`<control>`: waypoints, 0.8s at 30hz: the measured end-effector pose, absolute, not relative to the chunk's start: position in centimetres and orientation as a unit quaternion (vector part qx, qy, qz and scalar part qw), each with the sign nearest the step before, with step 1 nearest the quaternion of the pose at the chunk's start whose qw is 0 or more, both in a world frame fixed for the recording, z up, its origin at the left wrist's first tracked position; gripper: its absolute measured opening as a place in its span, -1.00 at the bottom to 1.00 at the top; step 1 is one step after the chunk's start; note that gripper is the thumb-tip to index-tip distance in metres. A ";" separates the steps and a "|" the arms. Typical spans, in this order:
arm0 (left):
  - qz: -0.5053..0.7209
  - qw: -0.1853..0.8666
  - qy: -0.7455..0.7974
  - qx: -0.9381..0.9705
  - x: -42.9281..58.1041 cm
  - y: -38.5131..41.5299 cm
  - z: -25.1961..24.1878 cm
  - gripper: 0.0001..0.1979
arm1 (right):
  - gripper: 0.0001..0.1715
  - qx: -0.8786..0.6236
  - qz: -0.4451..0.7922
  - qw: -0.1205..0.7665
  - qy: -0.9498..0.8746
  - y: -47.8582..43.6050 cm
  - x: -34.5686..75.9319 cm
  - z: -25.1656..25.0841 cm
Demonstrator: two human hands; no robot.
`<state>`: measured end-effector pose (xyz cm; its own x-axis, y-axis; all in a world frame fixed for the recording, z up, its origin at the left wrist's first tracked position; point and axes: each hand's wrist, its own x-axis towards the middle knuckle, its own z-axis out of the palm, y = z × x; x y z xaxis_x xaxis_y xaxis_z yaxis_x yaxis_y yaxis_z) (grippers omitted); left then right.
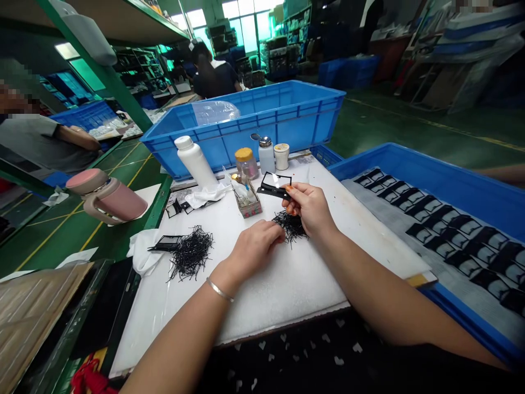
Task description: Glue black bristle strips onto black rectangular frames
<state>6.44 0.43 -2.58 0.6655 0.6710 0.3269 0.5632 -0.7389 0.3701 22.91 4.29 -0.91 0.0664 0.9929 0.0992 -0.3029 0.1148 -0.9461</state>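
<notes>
- Pinching a black frame (267,190) by its near corner, the right hand (315,210) has thumb and fingers (296,196) pressed together, holding it just above the table (250,306).
- The left hand (255,246) is curled beside a heap of black strips (290,225); from where I stand, I cannot tell whether its fingers grip one.
- Just beyond the held frame sits a small box (249,209) of odds and ends, with a white bottle (196,161) and a yellow-lidded jar (245,163) behind.
- Over on the left, a second heap (191,254) has another dark piece (164,244) against it.
- Plenty seems finished: similar black pieces (467,265) lie in rows inside the right-hand blue bin (404,162).
- The one in hand seems unfinished, and both heaps look far from used up.
</notes>
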 end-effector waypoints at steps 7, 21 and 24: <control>0.485 0.420 0.366 0.674 3.7 0.0 -0.3 -0.74 | -0.70 -0.423 0.514 0.563 -0.489 4.1 22.5 -1.0; 0.568 0.391 0.442 0.574 2.6 1.1 -0.6 -0.94 | -0.63 -0.406 0.565 0.440 -0.568 2.9 21.6 -1.3; 0.560 0.378 0.448 0.586 2.9 1.0 -0.8 -0.95 | -0.63 -0.396 0.577 0.430 -0.570 2.8 21.5 -1.2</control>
<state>2.95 1.03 -0.81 -0.0280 0.9480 0.3172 0.1017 -0.3129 0.9443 21.52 2.84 -1.22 -0.3159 0.9482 0.0342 -0.0445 0.0213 -0.9988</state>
